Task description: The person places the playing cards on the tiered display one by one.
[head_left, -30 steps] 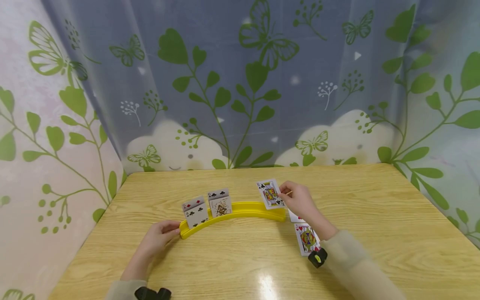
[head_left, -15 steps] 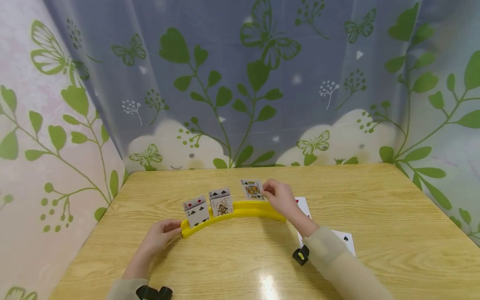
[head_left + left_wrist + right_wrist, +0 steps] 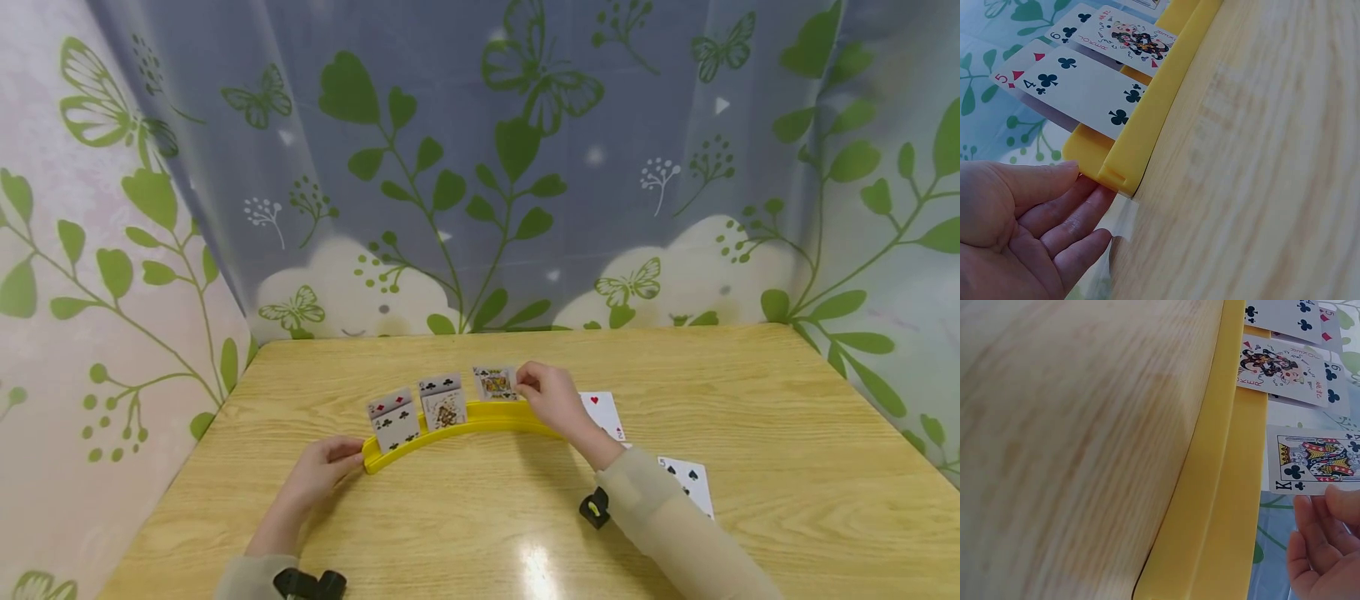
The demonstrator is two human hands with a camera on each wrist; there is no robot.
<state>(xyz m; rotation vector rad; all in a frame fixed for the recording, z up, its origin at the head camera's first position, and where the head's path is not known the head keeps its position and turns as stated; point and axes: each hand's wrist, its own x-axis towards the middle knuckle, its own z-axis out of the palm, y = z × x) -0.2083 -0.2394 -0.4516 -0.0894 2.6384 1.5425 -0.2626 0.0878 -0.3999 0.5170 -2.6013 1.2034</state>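
Note:
A curved yellow card holder stands on the table. At its left end my left hand grips it, thumb on the end and fingers beneath. Toward the left of the holder, a four of clubs stands before a five of diamonds. Beside that pair, a joker stands in front of a six of clubs. My right hand pinches a king of clubs by one edge, thumb against fingers. The king is behind the holder's rear wall, apart from its slots.
On the wooden table to the right lie a hearts card and a five of spades, both partly covered by my right arm. A leaf-patterned curtain hangs behind the table and along both sides.
My right hand has carried the king of clubs leftward along the holder, tilting it back. The hearts card and five of spades came into view as the arm shifted. The left hand stays put.

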